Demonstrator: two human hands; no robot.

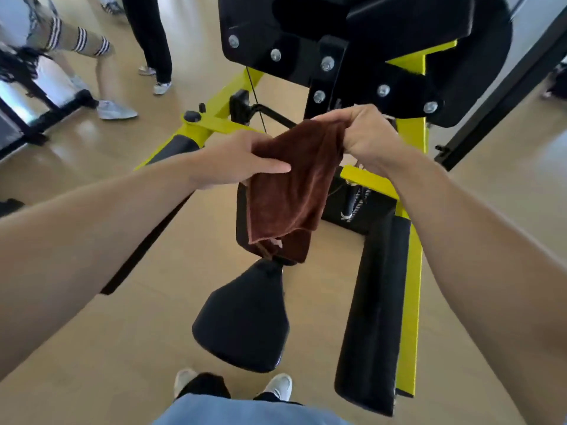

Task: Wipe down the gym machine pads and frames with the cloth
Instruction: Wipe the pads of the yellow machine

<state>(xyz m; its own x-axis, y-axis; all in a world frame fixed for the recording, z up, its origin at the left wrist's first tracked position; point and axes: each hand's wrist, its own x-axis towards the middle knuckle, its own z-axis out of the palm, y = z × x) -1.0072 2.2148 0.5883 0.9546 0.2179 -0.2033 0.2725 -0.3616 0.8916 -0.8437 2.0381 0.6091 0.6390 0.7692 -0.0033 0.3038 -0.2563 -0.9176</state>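
A brown cloth (291,185) hangs folded in the air between both hands, above the machine. My left hand (242,157) pinches its left edge, thumb laid across the top. My right hand (362,133) grips its upper right corner in curled fingers. Below the cloth sits the black seat pad (245,317). A long black arm pad (374,317) runs along the yellow frame (411,271) on the right. The black back plate with bolts (337,50) rises behind my hands. The cloth touches no pad or frame part that I can see.
Another yellow frame arm with a black pad (196,133) runs down to the left. Two people's legs and shoes (116,108) stand on the wooden floor at upper left. A dark post (503,96) slants at right. My own feet (279,384) are below the seat.
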